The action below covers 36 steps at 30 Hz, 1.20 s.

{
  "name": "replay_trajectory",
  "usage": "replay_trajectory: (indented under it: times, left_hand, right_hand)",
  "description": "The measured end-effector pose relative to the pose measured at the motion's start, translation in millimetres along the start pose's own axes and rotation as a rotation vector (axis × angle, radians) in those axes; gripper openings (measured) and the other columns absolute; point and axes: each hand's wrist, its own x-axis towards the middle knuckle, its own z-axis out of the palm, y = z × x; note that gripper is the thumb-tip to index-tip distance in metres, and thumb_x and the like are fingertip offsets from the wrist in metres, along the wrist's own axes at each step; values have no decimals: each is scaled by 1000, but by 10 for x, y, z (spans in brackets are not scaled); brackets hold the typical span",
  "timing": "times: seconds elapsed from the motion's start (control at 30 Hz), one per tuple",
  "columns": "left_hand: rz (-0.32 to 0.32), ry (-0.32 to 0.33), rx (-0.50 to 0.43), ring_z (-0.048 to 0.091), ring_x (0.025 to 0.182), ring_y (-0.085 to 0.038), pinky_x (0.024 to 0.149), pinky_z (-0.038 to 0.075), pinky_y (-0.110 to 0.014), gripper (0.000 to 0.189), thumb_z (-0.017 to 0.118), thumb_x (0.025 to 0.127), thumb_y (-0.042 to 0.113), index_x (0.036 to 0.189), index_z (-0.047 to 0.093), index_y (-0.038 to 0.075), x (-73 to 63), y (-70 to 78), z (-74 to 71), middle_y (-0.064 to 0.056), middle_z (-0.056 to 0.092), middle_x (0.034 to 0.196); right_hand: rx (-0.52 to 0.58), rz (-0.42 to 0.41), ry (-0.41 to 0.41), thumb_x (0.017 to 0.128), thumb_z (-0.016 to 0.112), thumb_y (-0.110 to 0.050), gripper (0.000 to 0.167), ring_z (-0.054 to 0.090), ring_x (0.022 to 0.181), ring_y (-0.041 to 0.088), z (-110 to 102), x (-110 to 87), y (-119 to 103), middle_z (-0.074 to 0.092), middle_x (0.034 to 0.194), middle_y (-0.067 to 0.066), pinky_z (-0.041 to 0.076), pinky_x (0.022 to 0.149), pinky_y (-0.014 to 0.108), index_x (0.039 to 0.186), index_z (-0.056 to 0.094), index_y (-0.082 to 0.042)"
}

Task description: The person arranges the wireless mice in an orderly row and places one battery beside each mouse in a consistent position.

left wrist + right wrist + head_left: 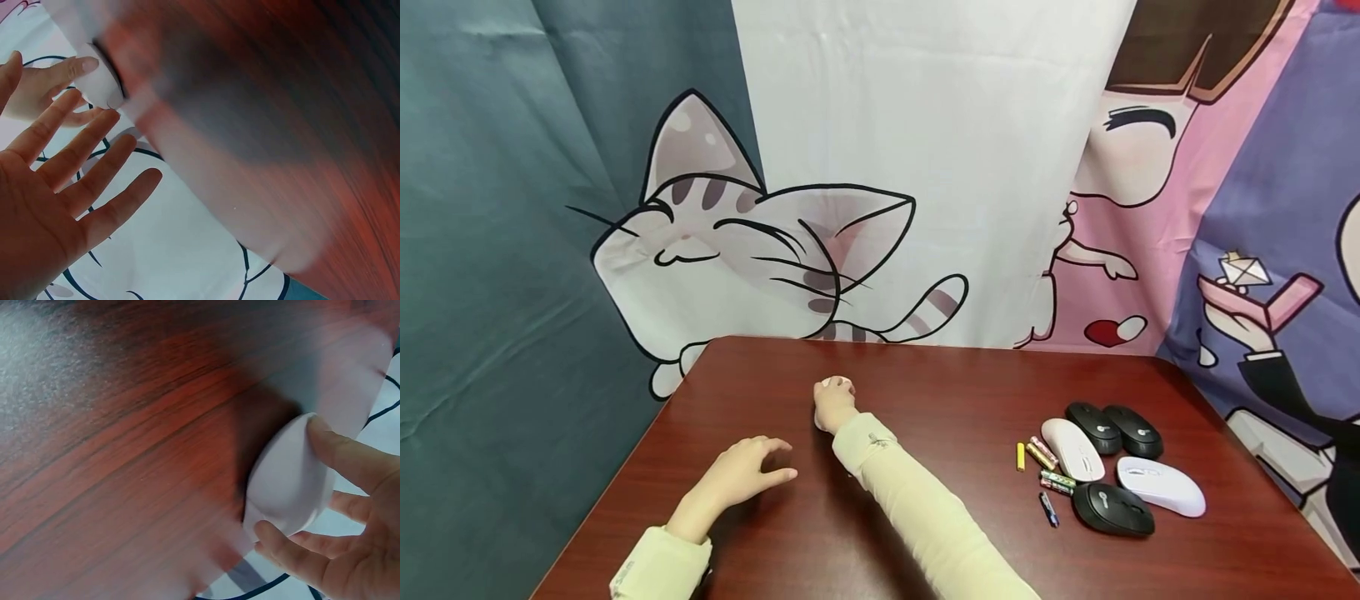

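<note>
My right hand (835, 407) grips a white computer mouse (284, 478) by its sides, thumb on one side and fingers on the other. The mouse sits at the tabletop toward the far left of the table; in the head view the hand covers most of it. My left hand (745, 471) is held nearer to me and to the left, over the table, with fingers spread and nothing in them. In the left wrist view, the palm and extended fingers (94, 150) show, with the gripped mouse (100, 78) beyond the fingertips.
On the right of the brown table (925, 467) lie three black mice, one of them a front black mouse (1112, 509), plus a white mouse (1161, 485) and a cream mouse (1072, 448). Several batteries (1057, 482) lie beside them. A printed cloth (925, 150) hangs behind.
</note>
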Motion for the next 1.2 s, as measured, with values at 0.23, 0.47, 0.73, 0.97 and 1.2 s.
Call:
replay_trajectory:
  times: [0.23, 0.47, 0.73, 0.97, 1.2]
  left_hand:
    - [10, 7, -2, 63, 101, -25, 83, 49, -48, 36, 70, 82, 33, 109, 67, 9, 12, 36, 24, -5, 68, 107]
    - [49, -3, 19, 64, 101, -25, 85, 49, -46, 24, 65, 87, 24, 106, 68, 10, 67, 60, 43, -3, 69, 104]
    - [71, 44, 43, 64, 101, -27, 88, 48, -46, 20, 64, 87, 19, 103, 69, 9, 188, 165, 64, -5, 69, 102]
    - [78, 83, 29, 64, 98, -27, 85, 49, -46, 20, 64, 87, 19, 102, 69, 7, 308, 231, 66, -6, 69, 100]
    - [84, 93, 7, 64, 96, -28, 86, 49, -45, 19, 66, 86, 17, 99, 69, 4, 359, 275, 34, -8, 69, 96]
  right_hand:
    - [63, -12, -26, 75, 78, -29, 68, 49, 112, 35, 33, 47, 117, 46, 130, 18, 50, 83, 40, 134, 47, -17]
    - [136, -34, -62, 69, 83, -38, 92, 45, 119, 34, -176, -49, 270, 42, 136, 14, 41, 92, 45, 145, 33, -25]
    - [120, -127, -79, 74, 80, -28, 83, 46, 117, 32, -544, -322, 534, 44, 136, 12, 40, 94, 45, 144, 36, -23]
    - [117, -236, -30, 78, 77, -23, 78, 49, 112, 32, -693, -606, 812, 47, 134, 12, 43, 92, 45, 145, 36, -20]
    - [124, -385, 64, 79, 76, -21, 71, 54, 104, 30, -736, -923, 1078, 54, 126, 10, 48, 81, 43, 140, 41, -17]
